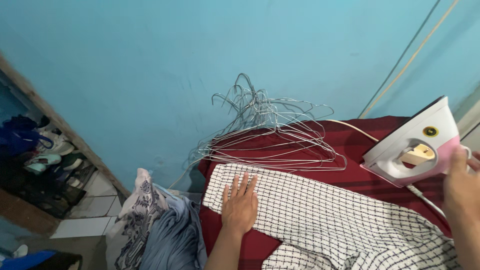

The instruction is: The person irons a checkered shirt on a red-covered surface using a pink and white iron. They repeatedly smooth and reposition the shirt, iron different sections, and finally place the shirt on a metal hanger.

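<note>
The left hand (240, 207) lies flat, fingers spread and gripping nothing, pressing the white checked cloth (325, 220) onto the dark red padded board (235, 240). The cloth looks light, soft and limp, likely to slide and wrinkle unless pinned like this; an edge or corner seems best for taking hold. Behind it a tangle of wire hangers (270, 132) rests against the blue wall (200, 60). At right the right hand (462, 180) touches the white and pink iron (417, 145) standing on its heel; its fingers are hidden, so the grip cannot be told
</note>
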